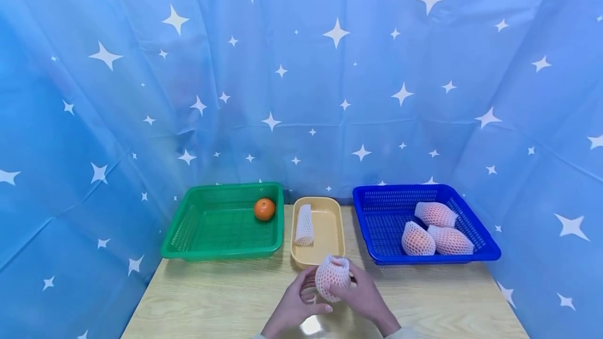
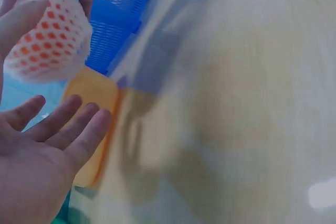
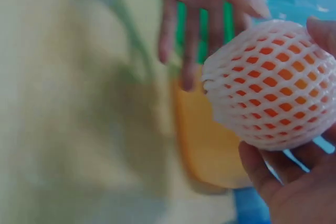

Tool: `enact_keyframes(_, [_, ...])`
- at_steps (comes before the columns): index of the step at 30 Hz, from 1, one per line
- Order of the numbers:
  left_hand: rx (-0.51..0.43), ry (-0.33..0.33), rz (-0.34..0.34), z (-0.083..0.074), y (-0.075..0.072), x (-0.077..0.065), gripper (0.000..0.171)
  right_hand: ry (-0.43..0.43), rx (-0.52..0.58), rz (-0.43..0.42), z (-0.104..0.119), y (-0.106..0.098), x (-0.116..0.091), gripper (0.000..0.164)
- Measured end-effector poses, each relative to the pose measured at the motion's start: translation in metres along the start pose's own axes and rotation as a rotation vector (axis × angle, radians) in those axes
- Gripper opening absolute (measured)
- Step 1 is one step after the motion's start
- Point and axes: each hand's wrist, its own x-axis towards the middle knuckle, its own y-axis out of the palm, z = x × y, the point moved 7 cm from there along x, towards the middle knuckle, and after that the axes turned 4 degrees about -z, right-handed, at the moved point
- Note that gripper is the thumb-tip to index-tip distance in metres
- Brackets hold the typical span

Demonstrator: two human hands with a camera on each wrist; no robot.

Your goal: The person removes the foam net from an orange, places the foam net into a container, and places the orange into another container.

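An orange wrapped in a white foam net sleeve is held up over the near middle of the table. My right hand grips it, thumb on one side and fingers on the other. Orange skin shows through the mesh, and the sleeve's end is gathered at the top in the head view. Beside the fruit, on the left, is my left hand. Its fingers are spread and relaxed with the palm bare in the left wrist view, and it holds nothing.
A green basket at the back left contains one bare orange. In the beige tray at the middle lies an empty foam sleeve. The blue basket at the back right has three sleeved fruits. A starry blue curtain stands behind.
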Motion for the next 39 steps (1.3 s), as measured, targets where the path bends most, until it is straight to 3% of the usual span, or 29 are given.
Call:
enact_keyframes(6, [-0.008,-0.067,-0.017,0.016,0.007,-0.006,0.086,0.053,-0.001,0.123,-0.025,0.030,-0.016,0.059])
enact_keyframes(13, [0.029,-0.022,-0.027,0.025,0.006,-0.012,0.080,0.077,0.065,0.134,-0.045,0.045,-0.025,0.059])
enact_keyframes(19, [0.043,-0.045,-0.071,0.029,0.004,-0.009,0.067,0.047,0.063,0.096,-0.045,0.046,-0.027,0.048])
enact_keyframes(29, [0.101,0.042,-0.130,0.027,-0.003,-0.010,0.045,-0.016,-0.017,0.013,-0.035,0.045,-0.025,0.046])
enact_keyframes(35, [0.080,0.079,-0.187,0.022,-0.005,-0.011,0.049,-0.034,0.037,-0.058,-0.031,0.043,-0.025,0.029])
enact_keyframes(39, [0.079,0.088,-0.201,0.020,-0.007,-0.011,0.050,-0.051,0.067,-0.094,-0.030,0.041,-0.025,0.029])
